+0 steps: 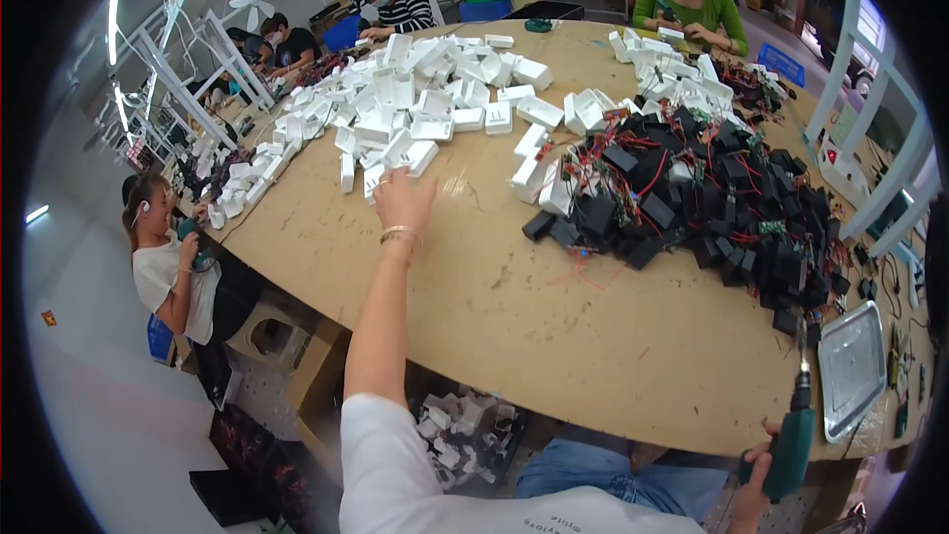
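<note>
My left hand (pixel 401 200) is stretched far out over the wooden table (pixel 514 307), fingers at the near edge of a heap of white plastic housings (pixel 415 109); whether it grips one I cannot tell. A thin bracelet sits on that wrist. My right hand (pixel 756 480) is low at the table's near edge, wrapped around a green electric screwdriver (pixel 791 440) with its bit pointing up. A heap of black modules with red wires and small circuit boards (pixel 712 198) lies to the right of the left hand.
A metal tray (pixel 850 366) lies at the right near edge. A box of white parts (pixel 460 430) stands under the table. Other people sit around the table: one at the left with a green tool, two at the far left, one in green at the far side.
</note>
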